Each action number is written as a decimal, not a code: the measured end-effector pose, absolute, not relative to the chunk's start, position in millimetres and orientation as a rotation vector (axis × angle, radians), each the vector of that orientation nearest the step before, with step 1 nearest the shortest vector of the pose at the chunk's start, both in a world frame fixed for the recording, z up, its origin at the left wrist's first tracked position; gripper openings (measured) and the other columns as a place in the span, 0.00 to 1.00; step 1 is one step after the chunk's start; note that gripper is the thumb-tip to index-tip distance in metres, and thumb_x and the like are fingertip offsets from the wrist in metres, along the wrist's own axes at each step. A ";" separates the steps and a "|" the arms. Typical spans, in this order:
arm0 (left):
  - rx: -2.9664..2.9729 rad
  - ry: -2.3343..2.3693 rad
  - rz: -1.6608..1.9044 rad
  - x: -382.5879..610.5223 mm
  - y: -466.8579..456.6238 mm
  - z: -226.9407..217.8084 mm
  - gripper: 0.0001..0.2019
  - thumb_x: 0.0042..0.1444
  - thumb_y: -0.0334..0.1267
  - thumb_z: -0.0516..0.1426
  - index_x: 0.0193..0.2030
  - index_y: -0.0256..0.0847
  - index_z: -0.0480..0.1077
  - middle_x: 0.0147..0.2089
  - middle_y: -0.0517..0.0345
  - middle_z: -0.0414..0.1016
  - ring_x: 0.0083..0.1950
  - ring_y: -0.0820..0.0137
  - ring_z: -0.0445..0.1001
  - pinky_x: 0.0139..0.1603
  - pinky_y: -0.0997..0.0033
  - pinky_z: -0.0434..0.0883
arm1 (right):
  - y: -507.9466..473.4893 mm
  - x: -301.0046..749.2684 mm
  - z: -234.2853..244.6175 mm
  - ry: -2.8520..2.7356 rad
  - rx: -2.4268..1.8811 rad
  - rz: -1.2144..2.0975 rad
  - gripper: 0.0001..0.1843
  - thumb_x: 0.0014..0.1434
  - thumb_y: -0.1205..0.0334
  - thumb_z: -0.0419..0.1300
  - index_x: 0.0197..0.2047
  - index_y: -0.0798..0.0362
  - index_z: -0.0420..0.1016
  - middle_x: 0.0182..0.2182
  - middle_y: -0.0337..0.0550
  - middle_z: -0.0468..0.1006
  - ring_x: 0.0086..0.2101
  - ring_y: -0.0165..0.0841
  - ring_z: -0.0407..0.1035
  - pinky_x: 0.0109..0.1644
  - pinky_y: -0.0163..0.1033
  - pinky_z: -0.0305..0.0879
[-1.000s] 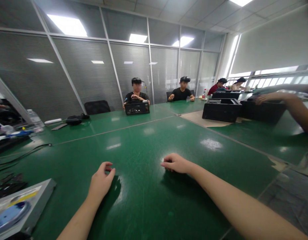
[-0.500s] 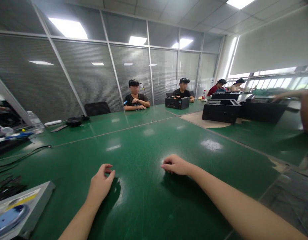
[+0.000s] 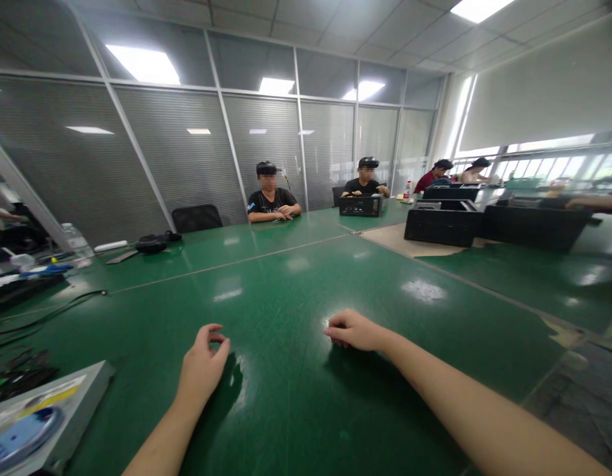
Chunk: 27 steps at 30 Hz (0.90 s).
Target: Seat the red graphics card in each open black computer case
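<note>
My left hand (image 3: 204, 363) hovers over or rests on the green tabletop (image 3: 280, 396); which of the two I cannot tell. Its fingers curl loosely, and a gap shows between thumb and fingers with nothing in it. To the right, my right hand (image 3: 354, 330) is also by the tabletop, loosely bent, thumb towards the left. A small gap shows by its thumb and no object is visible in it. Nearest to my left hand is a grey metal drive-like box (image 3: 62, 403) with a blue round part (image 3: 25, 436), cut off by the lower left edge.
Cables (image 3: 52, 301) and dark parts (image 3: 18, 373) lie at left, near a clear bottle (image 3: 77, 244). Black computer cases (image 3: 442, 227) stand on brown board at right. Across the table, one person (image 3: 273, 201) sits; another works at a black case (image 3: 361, 205).
Both of my hands keep nearly the same place and pose; the view has shifted slightly. Across the table, people's hands have moved. The arm at the right edge has drawn back.
</note>
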State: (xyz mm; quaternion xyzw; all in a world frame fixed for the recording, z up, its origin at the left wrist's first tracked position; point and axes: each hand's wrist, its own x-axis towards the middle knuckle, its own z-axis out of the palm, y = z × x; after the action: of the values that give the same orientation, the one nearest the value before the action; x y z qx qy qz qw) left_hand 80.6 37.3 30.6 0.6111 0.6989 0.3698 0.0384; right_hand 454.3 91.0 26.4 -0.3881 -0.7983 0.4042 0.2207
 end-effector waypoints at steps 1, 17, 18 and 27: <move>1.869 2.143 1.155 81.1 36.7 31.3 0.18 0.55 0.48 0.54 0.50 0.44 0.63 0.40 0.58 0.76 0.27 0.70 0.72 0.34 0.69 0.69 | 91.0 454.1 26.3 -2.208 -1.073 1.118 0.20 0.63 0.48 0.55 0.28 0.56 0.71 0.23 0.39 0.72 0.22 0.27 0.67 0.27 0.32 0.63; 1.900 2.127 1.144 82.2 37.5 35.1 0.19 0.55 0.49 0.54 0.51 0.43 0.64 0.41 0.57 0.76 0.29 0.69 0.73 0.35 0.68 0.70 | 56.3 449.3 68.6 -2.095 -1.127 0.768 0.15 0.62 0.52 0.58 0.36 0.55 0.76 0.27 0.41 0.76 0.29 0.29 0.68 0.33 0.34 0.61; 1.900 2.129 1.144 81.3 38.0 35.1 0.19 0.54 0.49 0.54 0.50 0.43 0.64 0.41 0.57 0.76 0.29 0.69 0.73 0.36 0.68 0.70 | 48.5 449.9 79.1 -2.098 -1.129 0.686 0.14 0.62 0.52 0.59 0.37 0.54 0.76 0.29 0.41 0.76 0.30 0.29 0.67 0.33 0.34 0.60; 1.907 2.109 1.092 80.4 41.0 34.3 0.20 0.54 0.51 0.54 0.50 0.43 0.64 0.40 0.56 0.76 0.32 0.66 0.75 0.36 0.67 0.70 | 9.2 503.6 165.2 -2.188 -1.363 0.085 0.18 0.62 0.46 0.58 0.42 0.54 0.75 0.37 0.46 0.78 0.37 0.35 0.71 0.40 0.38 0.64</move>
State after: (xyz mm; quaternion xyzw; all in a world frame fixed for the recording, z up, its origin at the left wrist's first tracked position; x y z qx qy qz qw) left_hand 80.4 41.0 34.3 0.6254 0.6917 0.3580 0.0479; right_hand 503.6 9.2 165.2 -0.5078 -0.8149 0.0316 0.2775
